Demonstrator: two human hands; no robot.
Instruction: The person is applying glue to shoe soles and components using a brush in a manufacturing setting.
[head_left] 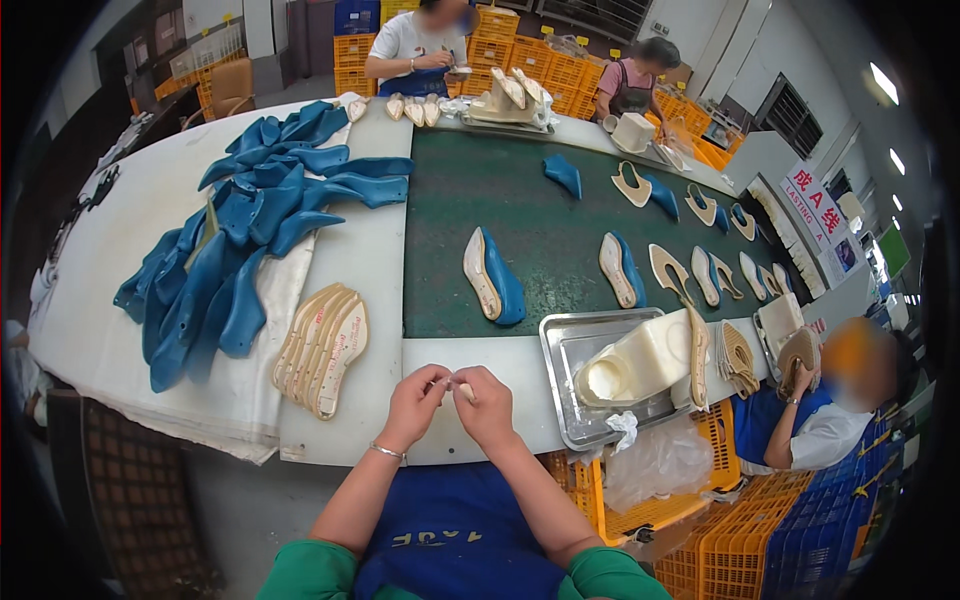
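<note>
My left hand [412,402] and my right hand [484,408] meet above the near edge of the white table, fingers pinched together. A small pale piece shows at the right fingertips; its kind is too small to make out. Left of my hands lies a stack of beige insoles [322,350]. Beyond it is a heap of blue shoe lasts [250,215] on a white cloth. Ahead, on the green conveyor belt [560,255], a blue last [505,285] lies on its side with an insole [481,282] against its bottom.
At right, a metal tray [551,385] holds a white glue container [635,360]. Further insoles, lasts and beige upper pieces [668,272] lie along the belt. A co-worker [815,410] at right holds beige pieces; two people work across the belt. Orange crates [610,515] stand near my right.
</note>
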